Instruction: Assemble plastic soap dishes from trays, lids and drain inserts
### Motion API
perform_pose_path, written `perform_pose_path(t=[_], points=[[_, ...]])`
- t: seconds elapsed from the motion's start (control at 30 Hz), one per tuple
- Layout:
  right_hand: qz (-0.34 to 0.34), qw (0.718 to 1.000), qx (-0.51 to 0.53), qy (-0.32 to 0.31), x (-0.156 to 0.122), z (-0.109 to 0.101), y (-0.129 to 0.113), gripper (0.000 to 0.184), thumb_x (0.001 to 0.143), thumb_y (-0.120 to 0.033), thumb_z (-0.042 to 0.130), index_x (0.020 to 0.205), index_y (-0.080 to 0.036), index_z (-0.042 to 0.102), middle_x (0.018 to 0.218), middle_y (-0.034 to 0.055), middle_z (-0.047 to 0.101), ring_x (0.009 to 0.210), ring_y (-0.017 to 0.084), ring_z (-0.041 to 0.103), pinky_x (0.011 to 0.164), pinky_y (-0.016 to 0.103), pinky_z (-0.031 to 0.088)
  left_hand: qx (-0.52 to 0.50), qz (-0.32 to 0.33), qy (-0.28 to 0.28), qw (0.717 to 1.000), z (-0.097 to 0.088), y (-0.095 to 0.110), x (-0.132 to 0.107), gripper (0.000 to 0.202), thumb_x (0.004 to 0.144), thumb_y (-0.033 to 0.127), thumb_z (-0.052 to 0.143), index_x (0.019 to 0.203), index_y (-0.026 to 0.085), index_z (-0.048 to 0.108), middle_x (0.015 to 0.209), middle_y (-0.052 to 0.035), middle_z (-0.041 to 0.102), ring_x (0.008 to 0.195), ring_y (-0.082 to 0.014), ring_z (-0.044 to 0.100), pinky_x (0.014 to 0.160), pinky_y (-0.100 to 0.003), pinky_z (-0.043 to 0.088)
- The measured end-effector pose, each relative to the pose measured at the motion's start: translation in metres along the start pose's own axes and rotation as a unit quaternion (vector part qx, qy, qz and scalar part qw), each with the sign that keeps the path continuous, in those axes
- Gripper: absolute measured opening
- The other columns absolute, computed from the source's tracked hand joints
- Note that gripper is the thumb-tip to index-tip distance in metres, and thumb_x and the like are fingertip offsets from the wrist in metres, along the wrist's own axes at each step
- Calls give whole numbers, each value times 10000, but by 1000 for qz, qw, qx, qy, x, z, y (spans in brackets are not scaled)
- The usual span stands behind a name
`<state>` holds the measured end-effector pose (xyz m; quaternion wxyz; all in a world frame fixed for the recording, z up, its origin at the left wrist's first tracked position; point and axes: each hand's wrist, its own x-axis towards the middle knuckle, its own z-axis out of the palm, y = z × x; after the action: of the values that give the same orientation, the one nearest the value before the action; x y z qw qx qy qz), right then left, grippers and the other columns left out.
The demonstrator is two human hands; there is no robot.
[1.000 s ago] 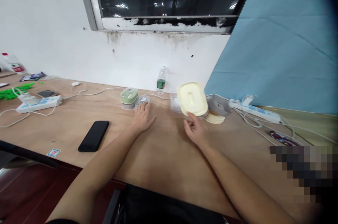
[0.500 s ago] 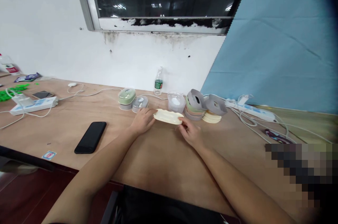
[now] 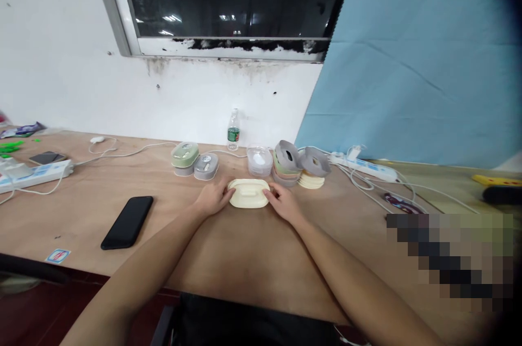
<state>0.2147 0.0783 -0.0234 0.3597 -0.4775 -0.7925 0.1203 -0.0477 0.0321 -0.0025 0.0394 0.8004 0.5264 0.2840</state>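
Observation:
A cream oval plastic lid (image 3: 249, 200) with a raised bar in its middle lies between my hands, low over the table or on it. My left hand (image 3: 212, 197) grips its left end, thumb on the top face. At the right end, my right hand (image 3: 284, 202) pinches the rim, thumb also on top. Just behind stand stacked clear plastic containers (image 3: 259, 161), a leaning stack of grey, green and peach box parts (image 3: 286, 156), and a grey frame (image 3: 315, 161) resting on several flat cream pieces (image 3: 311, 180).
Behind my left hand sit a green-lidded box (image 3: 185, 155) and a grey box (image 3: 206, 166). A bottle (image 3: 233, 131) stands by the wall. A black phone (image 3: 127, 222) lies left of my arm. Power strips (image 3: 367, 165) with trailing cables lie on both sides.
The cream lid has been lowered and turned from tilted to flatter, its top face now showing. Both hands have shifted their grip to its ends. The view has swung slightly right.

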Motion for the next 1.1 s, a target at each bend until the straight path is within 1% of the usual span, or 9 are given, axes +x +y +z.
perform_pose_path(t=[0.2, 0.33, 0.4, 0.5, 0.6, 0.7, 0.8, 0.9, 1.1], points=[[8, 996, -11, -86, 2, 0, 4, 338, 890, -467, 472, 938, -212, 688, 773, 28, 691, 682, 177, 604, 603, 262, 399, -14, -11, -66, 998, -1, -2, 2, 417, 957, 433, 356, 1265, 215, 532, 923, -54, 709, 789, -198, 655, 693, -295, 460], [17, 995, -15, -92, 2, 2, 3, 313, 871, -461, 506, 964, -224, 689, 784, 24, 696, 684, 176, 609, 614, 267, 400, -6, -7, -85, 996, 3, -7, 3, 409, 949, 439, 366, 1221, 220, 578, 983, -60, 712, 831, -201, 656, 704, -292, 462], [30, 998, -18, -48, 2, 2, 3, 342, 855, -467, 526, 1027, -216, 682, 730, 23, 679, 662, 180, 601, 621, 274, 407, 3, -20, -85, 996, 4, -9, 3, 415, 938, 445, 388, 1223, 209, 575, 941, -65, 717, 841, -210, 660, 712, -295, 465], [39, 996, -3, 77, 4, -3, 5, 396, 855, -472, 514, 1096, -190, 653, 651, 8, 629, 602, 170, 565, 628, 282, 421, 6, -24, -84, 996, 5, -10, 3, 421, 929, 446, 407, 1235, 200, 562, 881, -65, 718, 828, -216, 665, 706, -296, 465], [44, 976, 21, 211, 6, -17, 13, 427, 864, -453, 490, 1158, -166, 602, 661, 2, 604, 598, 162, 543, 640, 283, 433, 3, -18, -92, 996, 3, -10, 3, 419, 928, 440, 411, 1235, 196, 560, 847, -59, 714, 787, -209, 662, 673, -289, 458], [72, 955, 33, 287, 8, -32, 29, 475, 855, -432, 496, 1237, -151, 537, 682, 0, 592, 604, 159, 538, 653, 289, 440, -1, -21, -93, 995, 2, -10, 3, 417, 922, 441, 425, 1226, 194, 567, 833, -54, 709, 767, -200, 656, 654, -279, 449], [107, 941, 38, 319, 11, -43, 48, 564, 833, -405, 522, 1323, -134, 458, 684, 2, 587, 612, 170, 544, 662, 303, 444, -10, -23, -89, 996, 1, -12, 3, 414, 916, 444, 432, 1207, 191, 582, 818, -50, 704, 748, -192, 649, 642, -275, 443], [135, 939, 33, 314, 13, -46, 61, 609, 809, -370, 539, 1357, -130, 423, 729, 25, 616, 618, 181, 551, 657, 313, 438, -21, -20, -83, 996, 2, -14, 3, 411, 910, 445, 438, 1196, 190, 589, 787, -40, 694, 714, -189, 641, 626, -280, 440], [160, 934, 22, 320, 15, -43, 63, 507, 783, -356, 569, 1239, -151, 481, 850, 57, 661, 596, 156, 541, 663, 301, 430, -31, -11, -70, 997, 5, -16, 3, 397, 906, 439, 452, 1181, 190, 595, 800, -35, 691, 716, -182, 635, 643, -285, 444]])
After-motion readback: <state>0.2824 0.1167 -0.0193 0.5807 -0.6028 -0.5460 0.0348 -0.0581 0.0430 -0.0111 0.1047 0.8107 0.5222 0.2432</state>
